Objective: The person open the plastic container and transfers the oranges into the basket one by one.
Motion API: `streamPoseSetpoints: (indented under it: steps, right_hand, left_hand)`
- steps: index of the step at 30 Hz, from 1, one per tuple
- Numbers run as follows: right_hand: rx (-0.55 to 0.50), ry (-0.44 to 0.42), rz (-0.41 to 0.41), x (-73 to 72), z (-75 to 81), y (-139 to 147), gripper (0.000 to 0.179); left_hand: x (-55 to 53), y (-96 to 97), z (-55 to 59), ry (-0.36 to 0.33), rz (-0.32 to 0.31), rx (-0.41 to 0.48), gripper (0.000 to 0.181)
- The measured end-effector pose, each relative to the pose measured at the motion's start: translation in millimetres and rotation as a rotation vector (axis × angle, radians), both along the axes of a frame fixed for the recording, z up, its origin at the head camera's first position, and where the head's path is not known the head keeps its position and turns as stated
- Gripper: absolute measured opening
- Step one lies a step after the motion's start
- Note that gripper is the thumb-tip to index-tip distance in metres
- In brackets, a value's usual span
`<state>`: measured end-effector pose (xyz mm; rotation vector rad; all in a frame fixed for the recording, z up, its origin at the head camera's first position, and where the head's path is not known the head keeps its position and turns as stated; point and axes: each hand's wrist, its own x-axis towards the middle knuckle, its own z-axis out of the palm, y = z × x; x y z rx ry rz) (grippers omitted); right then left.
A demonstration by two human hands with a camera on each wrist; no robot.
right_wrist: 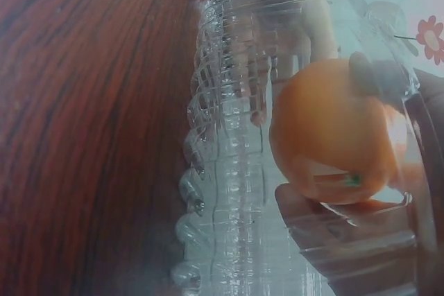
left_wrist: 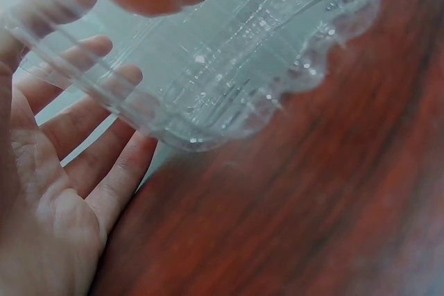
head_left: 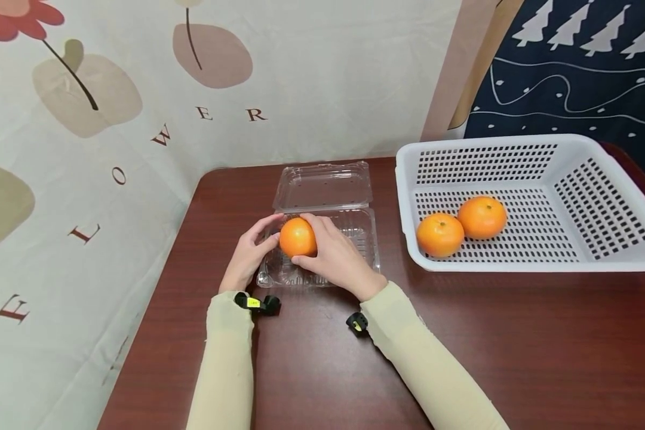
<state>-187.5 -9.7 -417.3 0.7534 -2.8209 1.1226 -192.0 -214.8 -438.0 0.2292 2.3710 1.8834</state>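
An orange (head_left: 298,237) is held by my right hand (head_left: 335,254), thumb on its near side and fingers over its far side. It sits over the base of a clear plastic clamshell box (head_left: 355,230), whose lid (head_left: 323,186) is folded back. At the box's left wall is my left hand (head_left: 249,251), its thumb tip close beside the orange. In the left wrist view, its fingers (left_wrist: 90,123) are spread and fairly straight along the plastic. The right wrist view shows the orange (right_wrist: 333,133) through the clear wall, between thumb and fingers.
To the right on the dark red wooden table (head_left: 312,358) stands a white perforated basket (head_left: 532,266) holding two more oranges (head_left: 482,218). A flower-printed cloth (head_left: 328,77) rises behind and to the left. A dark cloth with tree prints (head_left: 570,89) hangs behind the basket.
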Motion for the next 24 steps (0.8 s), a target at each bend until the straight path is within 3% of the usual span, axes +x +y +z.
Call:
streamPoseSetpoints:
  steps: [6, 12, 15, 24]
  right_hand:
    - [-0.019, -0.015, -0.026, 1.8, 1.1, -1, 0.071]
    - [-0.011, -0.020, -0.039, 3.9, 2.5, 0, 0.071]
    - [-0.015, -0.013, -0.034, 4.1, 2.8, 0, 0.072]
    - [-0.031, 0.032, -0.036, 3.6, 4.6, 1, 0.072]
  left_hand:
    - [-0.8, -0.5, -0.9, -0.004, 0.006, -0.013, 0.048]
    - [-5.9, -7.1, -15.2, -0.011, 0.027, -0.031, 0.044]
    - [-5.9, -8.5, -17.2, -0.010, 0.027, -0.034, 0.043]
    - [3.4, -0.7, 1.9, 0.006, 0.009, -0.014, 0.046]
